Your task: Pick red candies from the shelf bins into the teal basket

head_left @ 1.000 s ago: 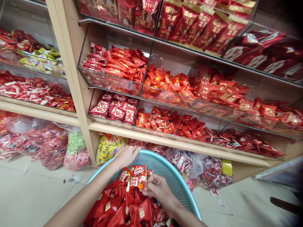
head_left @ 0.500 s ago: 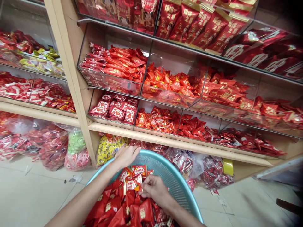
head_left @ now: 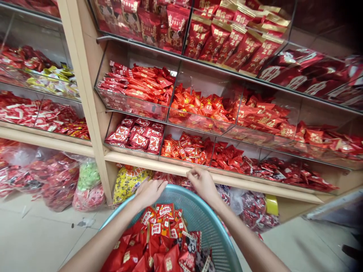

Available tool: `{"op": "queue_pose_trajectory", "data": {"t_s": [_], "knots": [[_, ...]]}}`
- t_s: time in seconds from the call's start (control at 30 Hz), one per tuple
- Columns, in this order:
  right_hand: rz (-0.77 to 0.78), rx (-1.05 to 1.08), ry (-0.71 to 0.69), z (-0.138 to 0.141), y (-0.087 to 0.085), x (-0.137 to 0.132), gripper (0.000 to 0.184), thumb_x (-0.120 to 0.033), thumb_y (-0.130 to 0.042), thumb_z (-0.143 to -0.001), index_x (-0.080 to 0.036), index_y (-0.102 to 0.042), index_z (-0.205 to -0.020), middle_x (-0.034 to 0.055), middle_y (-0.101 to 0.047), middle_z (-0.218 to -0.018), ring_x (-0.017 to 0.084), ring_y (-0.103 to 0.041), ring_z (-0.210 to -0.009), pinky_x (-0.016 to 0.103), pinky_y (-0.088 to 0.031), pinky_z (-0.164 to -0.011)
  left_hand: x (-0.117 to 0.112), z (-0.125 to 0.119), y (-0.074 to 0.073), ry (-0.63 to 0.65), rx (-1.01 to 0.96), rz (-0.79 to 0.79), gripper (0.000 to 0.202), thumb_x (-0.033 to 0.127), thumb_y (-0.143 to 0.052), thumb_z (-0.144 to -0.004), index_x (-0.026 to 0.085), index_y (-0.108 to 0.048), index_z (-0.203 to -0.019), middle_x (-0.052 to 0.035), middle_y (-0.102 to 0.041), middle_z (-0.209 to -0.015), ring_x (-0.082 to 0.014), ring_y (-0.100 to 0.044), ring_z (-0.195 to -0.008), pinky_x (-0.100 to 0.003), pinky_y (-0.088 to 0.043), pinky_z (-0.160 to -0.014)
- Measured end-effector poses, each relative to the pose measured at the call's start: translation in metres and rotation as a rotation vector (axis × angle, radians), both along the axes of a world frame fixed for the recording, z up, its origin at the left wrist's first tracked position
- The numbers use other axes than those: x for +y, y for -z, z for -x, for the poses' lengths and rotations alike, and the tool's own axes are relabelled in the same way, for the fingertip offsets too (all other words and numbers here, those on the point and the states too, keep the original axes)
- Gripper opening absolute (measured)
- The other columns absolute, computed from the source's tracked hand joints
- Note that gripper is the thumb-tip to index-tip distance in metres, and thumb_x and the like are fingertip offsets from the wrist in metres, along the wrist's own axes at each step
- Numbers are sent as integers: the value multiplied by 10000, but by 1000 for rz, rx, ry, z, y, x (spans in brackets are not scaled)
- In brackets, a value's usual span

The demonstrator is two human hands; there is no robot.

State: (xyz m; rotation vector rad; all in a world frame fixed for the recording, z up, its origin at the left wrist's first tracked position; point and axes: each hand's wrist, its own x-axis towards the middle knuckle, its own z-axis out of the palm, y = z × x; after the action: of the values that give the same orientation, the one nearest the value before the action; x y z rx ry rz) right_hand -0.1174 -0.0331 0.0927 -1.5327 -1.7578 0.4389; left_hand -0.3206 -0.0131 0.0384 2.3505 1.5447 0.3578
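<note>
A large teal plastic basket (head_left: 224, 230) stands in front of me, heaped with red-wrapped sweets (head_left: 133, 257). My left hand (head_left: 150, 192) lies over its far rim at the left, fingers bent down around the edge. Raised above the far right rim is my right hand (head_left: 204, 184), in front of the wooden shelf edge. Its fingers are curled together, and whatever they may hold is hidden. Orange-and-red printed packets (head_left: 159, 228) lie at the top of the heap, with black-and-red packets (head_left: 188, 251) to their right.
Ahead, clear-walled bins hold red sweets (head_left: 193, 145), square red-and-white packets (head_left: 138, 138) and long red packets (head_left: 147, 83). A wooden upright (head_left: 85, 94) divides the shelving. Below it stand a yellow bag (head_left: 130, 183) and other filled plastic bags (head_left: 59, 181) on the tiled floor (head_left: 36, 238).
My right hand has lifted from the packets in the basket and moved up and right, above the rim. Black-and-red packets show where it was. My left hand stays on the rim.
</note>
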Motion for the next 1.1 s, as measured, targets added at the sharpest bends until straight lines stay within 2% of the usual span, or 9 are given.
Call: {"op": "queue_pose_trajectory", "data": {"t_s": [0.07,0.17,0.27,0.37,0.47,0.73,0.87,1.1], "knots": [[-106,-80,68,-4,-10,29,151,-302,-510,-777,-195,-581,-698,17,-655,-652,152,-583,-585,241,-405,-572,0,0,0,4,1,-8,586,521,-131,-896,223,-635,-895,-104,-691,-893,-304,-620,-947,-388,-446,-789],[-107,-189,150,-2,-14,67,82,-274,-547,-760,-197,-574,-771,25,-668,-805,148,-588,-689,246,-407,-656,-1,0,-1,5,4,-24,588,518,-117,-898,227,-628,-879,-98,-689,-865,-299,-634,-904,-391,-454,-764],[-56,-237,180,4,-10,92,159,-295,-630,-698,-195,-564,-802,35,-654,-814,165,-576,-711,257,-392,-636,-2,1,-1,4,7,-33,591,520,-108,-899,231,-623,-874,-91,-690,-860,-295,-639,-887,-393,-460,-752],[-7,-274,207,8,-5,104,257,-323,-684,-642,-189,-559,-823,45,-641,-795,179,-568,-713,256,-371,-596,-1,1,0,12,9,-43,603,525,-95,-898,229,-619,-858,-88,-691,-843,-293,-642,-878,-395,-463,-750],[33,-307,236,9,-5,107,256,-336,-695,-622,-188,-563,-784,49,-633,-759,188,-566,-699,257,-350,-570,-2,2,0,14,11,-49,608,530,-94,-897,225,-618,-851,-90,-691,-842,-299,-639,-890,-402,-465,-753],[37,-346,319,6,-4,99,62,-254,-608,-688,-204,-591,-657,40,-627,-666,186,-582,-685,252,-340,-580,-2,2,2,10,-6,-51,610,533,-95,-897,227,-622,-856,-88,-694,-854,-310,-637,-899,-421,-471,-752],[-52,-319,318,1,-5,94,146,-206,-495,-770,-191,-608,-678,70,-644,-703,201,-590,-723,263,-348,-607,-1,2,3,5,-17,-51,597,534,-109,-897,235,-625,-875,-84,-695,-880,-315,-632,-915,-430,-471,-760],[-212,-143,221,-20,-14,85,267,-328,-405,-846,-163,-592,-749,59,-646,-694,170,-569,-630,260,-383,-612,-1,1,1,3,-19,-50,598,530,-108,-898,232,-625,-859,-89,-694,-856,-317,-630,-919,-427,-469,-761]]}}
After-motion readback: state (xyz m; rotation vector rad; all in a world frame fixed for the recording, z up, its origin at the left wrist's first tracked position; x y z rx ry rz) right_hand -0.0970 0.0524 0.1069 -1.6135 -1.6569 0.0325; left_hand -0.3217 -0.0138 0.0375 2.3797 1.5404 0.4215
